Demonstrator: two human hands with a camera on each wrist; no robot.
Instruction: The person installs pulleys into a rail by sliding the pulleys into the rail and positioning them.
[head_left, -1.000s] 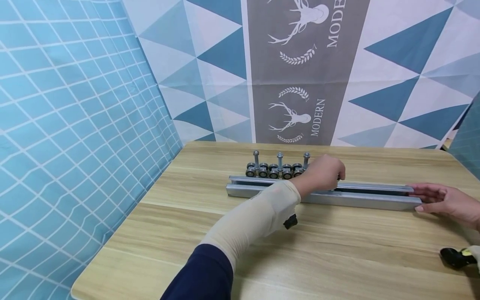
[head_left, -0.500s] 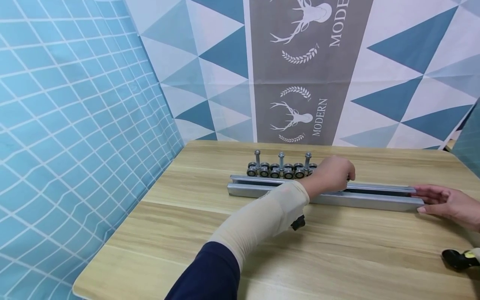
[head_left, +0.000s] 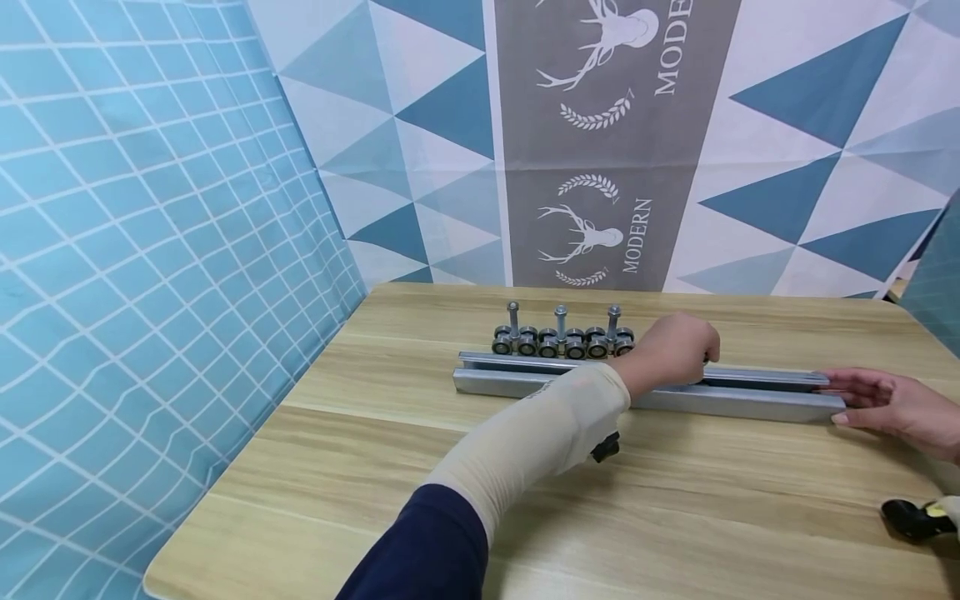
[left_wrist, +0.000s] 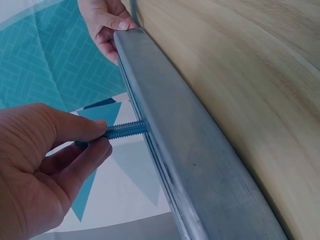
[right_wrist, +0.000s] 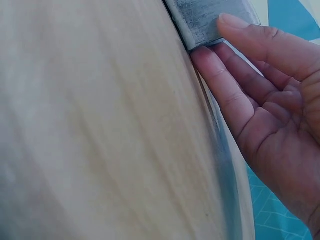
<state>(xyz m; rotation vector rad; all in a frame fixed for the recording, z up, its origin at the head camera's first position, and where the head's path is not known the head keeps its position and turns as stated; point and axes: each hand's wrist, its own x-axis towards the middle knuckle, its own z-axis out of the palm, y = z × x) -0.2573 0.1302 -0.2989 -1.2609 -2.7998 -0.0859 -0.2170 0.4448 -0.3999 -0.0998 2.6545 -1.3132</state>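
The metal rail (head_left: 738, 402) lies slot-up on the table (head_left: 315, 492), and from the head view the left hand (head_left: 671, 354) has shifted rightward along it, uncovering more of the rollers (head_left: 561, 340) behind. In the left wrist view its thumb and fingers pinch a bolt (left_wrist: 126, 130) sticking out of the slot, so I'd judge it is being run along the rail. In the right wrist view, the right hand (right_wrist: 272, 107) grips the rail's end between thumb and bent fingers, probably steadying it.
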